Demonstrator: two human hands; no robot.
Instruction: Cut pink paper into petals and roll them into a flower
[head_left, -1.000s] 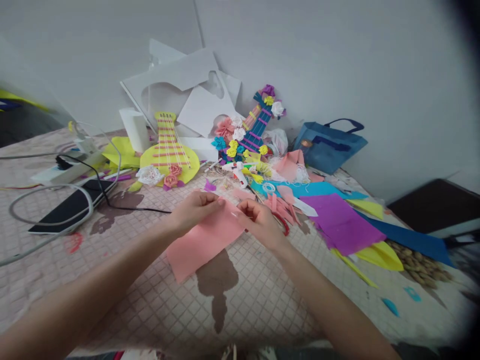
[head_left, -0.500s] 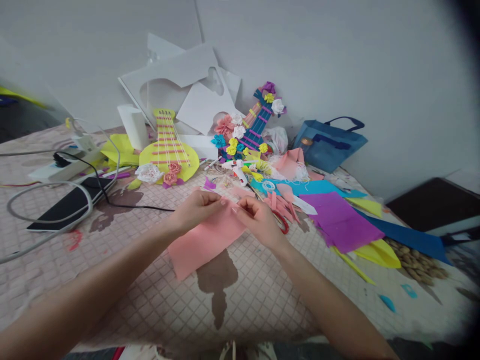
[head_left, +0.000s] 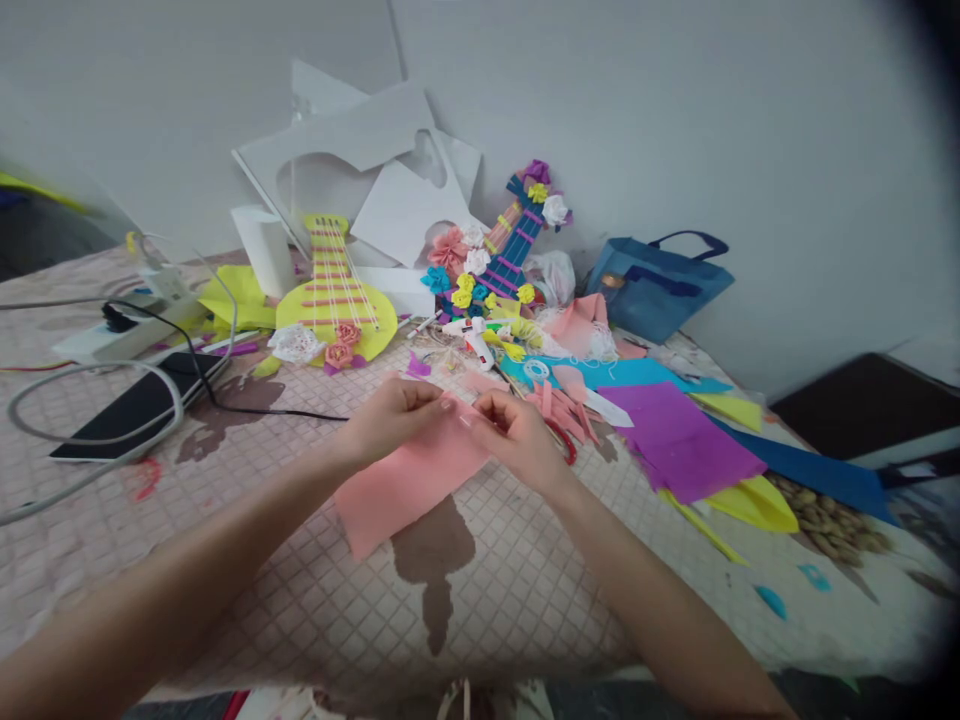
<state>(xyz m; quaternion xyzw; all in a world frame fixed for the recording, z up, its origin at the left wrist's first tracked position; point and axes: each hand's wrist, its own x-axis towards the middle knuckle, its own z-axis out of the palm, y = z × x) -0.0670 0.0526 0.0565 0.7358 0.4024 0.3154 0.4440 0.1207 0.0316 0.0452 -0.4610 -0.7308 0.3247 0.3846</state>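
A rectangular sheet of pink paper [head_left: 405, 492] hangs from the fingers of both hands, slanting down to the left over the tablecloth. My left hand [head_left: 394, 415] pinches its upper edge between thumb and fingertips. Close beside it, my right hand [head_left: 517, 435] grips the same edge, thumb on top. The two sets of fingertips nearly meet. Behind my right hand lie cut pink paper strips [head_left: 562, 408] and scissors with red handles [head_left: 562, 440], partly hidden by the hand.
A yellow paper guitar [head_left: 337, 300] and a blue flowered one [head_left: 514, 250] lean at the back. A white glue gun [head_left: 474, 338] lies ahead. Purple paper [head_left: 679, 440] is at right; a black cable [head_left: 277, 412] runs toward my left wrist. A blue bag [head_left: 652, 290] stands by the wall.
Both hands keep their pinch on the pink paper, with barely any finger movement. The whole view has shifted very slightly.
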